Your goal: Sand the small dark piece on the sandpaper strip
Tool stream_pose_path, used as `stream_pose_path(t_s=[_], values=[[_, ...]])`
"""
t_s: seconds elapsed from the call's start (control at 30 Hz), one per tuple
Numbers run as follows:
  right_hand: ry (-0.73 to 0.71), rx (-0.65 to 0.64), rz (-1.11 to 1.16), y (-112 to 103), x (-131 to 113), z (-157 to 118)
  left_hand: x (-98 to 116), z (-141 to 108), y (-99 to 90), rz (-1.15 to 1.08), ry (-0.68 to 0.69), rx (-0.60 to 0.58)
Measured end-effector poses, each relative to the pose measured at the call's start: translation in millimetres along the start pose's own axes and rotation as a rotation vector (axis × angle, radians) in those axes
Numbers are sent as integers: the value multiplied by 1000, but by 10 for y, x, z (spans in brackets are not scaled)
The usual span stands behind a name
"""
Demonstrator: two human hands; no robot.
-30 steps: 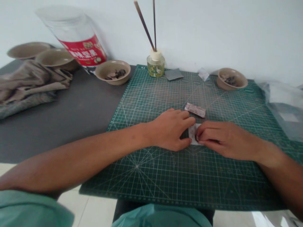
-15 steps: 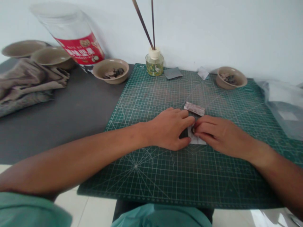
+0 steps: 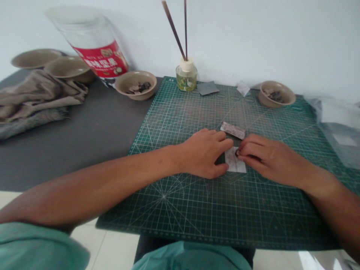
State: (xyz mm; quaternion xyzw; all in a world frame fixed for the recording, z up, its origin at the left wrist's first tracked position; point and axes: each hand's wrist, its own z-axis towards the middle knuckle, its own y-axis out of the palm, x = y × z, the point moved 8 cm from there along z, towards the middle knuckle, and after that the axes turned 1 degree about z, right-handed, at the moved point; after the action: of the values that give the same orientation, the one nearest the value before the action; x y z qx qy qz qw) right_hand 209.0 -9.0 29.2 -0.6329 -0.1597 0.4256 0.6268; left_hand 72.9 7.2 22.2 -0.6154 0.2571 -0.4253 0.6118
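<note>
One white sheet (image 3: 234, 163) between both hands (image 3: 205, 154) (image 3: 267, 157)

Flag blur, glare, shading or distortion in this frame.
Head view: jar leans, looks stretched, probably lens distortion; head view: glare on floor, lower right; head view: mat darker toward its near edge; head view: soft, dark piece in right grip too blurred to identify.

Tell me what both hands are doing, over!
Left hand at the left edge of the white sheet. Right hand pinching a small dark piece at the sheet. Stained strip just beyond, seemingly not in the way.
</note>
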Motion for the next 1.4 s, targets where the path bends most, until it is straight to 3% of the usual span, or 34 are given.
stream_pose_path(t_s=[0.13, 0.27, 0.43, 0.63, 0.83, 1.0, 1.2, 1.4], values=[[-90, -52, 14, 67, -116, 0, 5, -2, 3, -20, 14, 14], [7, 4, -39, -8, 21, -15, -3, -2, 10, 5, 8, 8], [-74, -100, 68, 56, -67, -32, 6, -6, -5, -5, 14, 12], [7, 3, -25, 2, 34, 39, -1, 3, 4, -2, 7, -8], [-94, -128, 111, 48, -74, -30, 0, 4, 15, -6, 8, -6], [-5, -16, 16, -17, 27, -1, -3, 2, 4, 14, 8, 11], [-62, -102, 126, 49, -75, -16, 4, 1, 4, -3, 15, 4], [40, -10, 9, -28, 27, 0, -8, 3, 12, 21, 11, 4]])
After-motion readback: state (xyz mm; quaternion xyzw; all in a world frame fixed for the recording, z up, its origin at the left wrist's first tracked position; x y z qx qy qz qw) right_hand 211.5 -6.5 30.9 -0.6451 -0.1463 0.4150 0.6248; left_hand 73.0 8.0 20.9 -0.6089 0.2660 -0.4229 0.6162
